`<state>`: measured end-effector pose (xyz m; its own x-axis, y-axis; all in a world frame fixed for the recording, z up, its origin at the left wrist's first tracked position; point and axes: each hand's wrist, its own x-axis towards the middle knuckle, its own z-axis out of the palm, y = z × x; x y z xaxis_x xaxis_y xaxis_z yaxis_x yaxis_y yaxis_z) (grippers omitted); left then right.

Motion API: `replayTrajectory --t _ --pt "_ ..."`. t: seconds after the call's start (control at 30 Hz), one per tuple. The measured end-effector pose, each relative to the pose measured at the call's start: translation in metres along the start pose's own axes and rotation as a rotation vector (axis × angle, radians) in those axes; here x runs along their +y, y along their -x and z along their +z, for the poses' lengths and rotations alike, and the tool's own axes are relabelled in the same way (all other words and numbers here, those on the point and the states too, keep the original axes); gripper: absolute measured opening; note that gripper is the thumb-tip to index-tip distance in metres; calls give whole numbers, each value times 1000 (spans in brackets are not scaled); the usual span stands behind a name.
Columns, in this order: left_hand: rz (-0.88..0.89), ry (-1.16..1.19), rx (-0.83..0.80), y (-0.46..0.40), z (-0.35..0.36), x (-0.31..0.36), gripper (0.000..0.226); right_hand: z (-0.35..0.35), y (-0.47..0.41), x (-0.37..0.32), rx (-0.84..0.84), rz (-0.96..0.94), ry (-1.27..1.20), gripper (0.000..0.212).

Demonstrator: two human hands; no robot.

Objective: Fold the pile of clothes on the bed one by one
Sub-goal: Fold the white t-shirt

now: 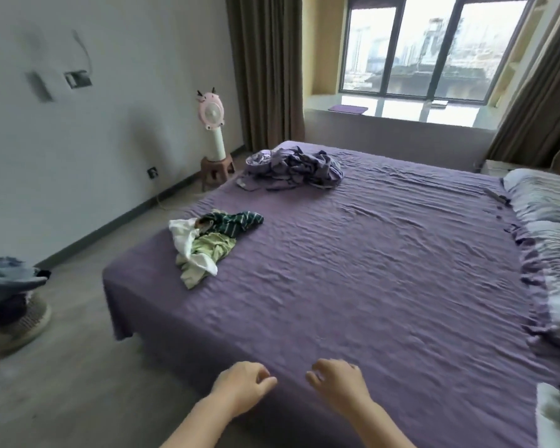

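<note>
Purple bed [385, 270] holds the pile of clothes [207, 244], well apart from the left hand [243, 388] and right hand [338, 384], both loosely curled, holding nothing.

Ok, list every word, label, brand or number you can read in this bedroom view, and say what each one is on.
None can be read.
Pink fan: no legible brand or label.
Wall socket and wall plates: no markings that can be made out.
Clothes pile and purple bundle: stripes only, no print visible.
</note>
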<state>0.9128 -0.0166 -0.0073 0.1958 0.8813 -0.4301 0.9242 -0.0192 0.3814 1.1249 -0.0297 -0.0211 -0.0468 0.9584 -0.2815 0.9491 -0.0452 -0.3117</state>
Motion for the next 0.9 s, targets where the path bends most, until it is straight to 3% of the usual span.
replayTrajectory --t 0.2,0.4,0.9 --pt "-115 68 86 24 -53 -96 40 7 -29 -105 10 -49 -35 37" --pt "-194 133 151 4 -91 -152 38 1 -85 -166 -35 -143 -7 36" --pt "-241 191 165 -182 -225 -227 36 -35 -336 -245 -139 -231 -56 38"
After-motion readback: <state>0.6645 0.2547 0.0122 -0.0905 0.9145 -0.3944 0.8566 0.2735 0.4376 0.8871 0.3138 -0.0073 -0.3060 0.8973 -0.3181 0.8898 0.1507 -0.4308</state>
